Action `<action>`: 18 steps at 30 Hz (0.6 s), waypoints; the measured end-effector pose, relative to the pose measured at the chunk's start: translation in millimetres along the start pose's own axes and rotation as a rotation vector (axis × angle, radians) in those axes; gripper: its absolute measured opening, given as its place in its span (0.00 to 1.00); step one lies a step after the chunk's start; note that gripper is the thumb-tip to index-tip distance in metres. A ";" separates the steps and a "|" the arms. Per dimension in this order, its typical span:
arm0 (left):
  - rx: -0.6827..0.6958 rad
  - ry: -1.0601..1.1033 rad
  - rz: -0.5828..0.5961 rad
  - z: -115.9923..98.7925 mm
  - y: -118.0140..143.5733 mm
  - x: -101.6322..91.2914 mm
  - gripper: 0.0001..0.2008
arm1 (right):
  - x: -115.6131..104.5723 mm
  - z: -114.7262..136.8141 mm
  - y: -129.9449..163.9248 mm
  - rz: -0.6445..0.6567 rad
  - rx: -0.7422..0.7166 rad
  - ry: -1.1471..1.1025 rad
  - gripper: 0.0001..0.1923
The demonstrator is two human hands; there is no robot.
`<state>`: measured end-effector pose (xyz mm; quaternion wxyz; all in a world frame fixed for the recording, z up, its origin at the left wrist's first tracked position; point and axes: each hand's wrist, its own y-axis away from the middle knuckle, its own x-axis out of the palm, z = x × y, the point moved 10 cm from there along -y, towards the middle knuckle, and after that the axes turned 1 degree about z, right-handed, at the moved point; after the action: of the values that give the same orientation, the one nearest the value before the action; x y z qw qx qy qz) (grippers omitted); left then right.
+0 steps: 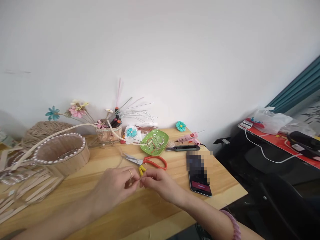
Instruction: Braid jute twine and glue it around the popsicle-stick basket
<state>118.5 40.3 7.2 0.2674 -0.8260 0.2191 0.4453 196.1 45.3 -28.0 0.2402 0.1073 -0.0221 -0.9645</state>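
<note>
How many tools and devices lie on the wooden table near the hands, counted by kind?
Scissors with red handles: 1
Pink glue gun: 1
Utility knife: 1
Phone: 1
Green dish: 1
Total: 5

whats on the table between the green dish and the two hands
In the head view, the red-handled scissors lie on the table between the green dish and the left hand and right hand, blades pointing left.

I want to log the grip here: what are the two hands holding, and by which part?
The left hand and right hand pinch a small yellow piece between their fingertips; what it is, and which part they grip, is too small to tell.
</note>
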 end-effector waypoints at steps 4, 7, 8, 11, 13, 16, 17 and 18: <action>-0.119 0.128 0.016 11.6 -9.5 12.8 0.07 | -26.5 2.3 7.0 -0.075 -0.066 0.374 0.12; -0.247 0.158 0.044 30.7 -12.9 16.0 0.08 | -62.7 1.5 13.9 -0.159 0.008 0.712 0.13; -0.281 0.171 0.045 37.6 -13.1 15.9 0.09 | -80.6 -0.7 17.1 -0.207 0.077 0.862 0.12; -0.360 0.226 0.022 57.9 -12.3 14.9 0.10 | -146.6 -5.3 31.3 -0.403 0.289 1.136 0.12; -0.414 0.266 0.002 69.0 -11.5 15.3 0.10 | -194.6 -8.5 43.9 -0.562 0.413 1.187 0.15; -0.489 0.377 -0.012 76.7 -12.9 18.2 0.10 | -254.4 -13.9 56.6 -0.739 0.493 1.185 0.18; -0.510 0.425 -0.015 77.0 -14.4 19.3 0.10 | -268.6 -16.9 56.5 -0.763 0.482 1.160 0.20; -0.527 0.474 -0.017 76.3 -16.4 20.6 0.10 | -279.5 -21.1 53.8 -0.765 0.458 1.120 0.23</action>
<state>91.6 98.7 -41.4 -0.0096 -0.9488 0.1460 0.2801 466.2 128.7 11.4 -0.1682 0.6343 -0.0581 -0.7523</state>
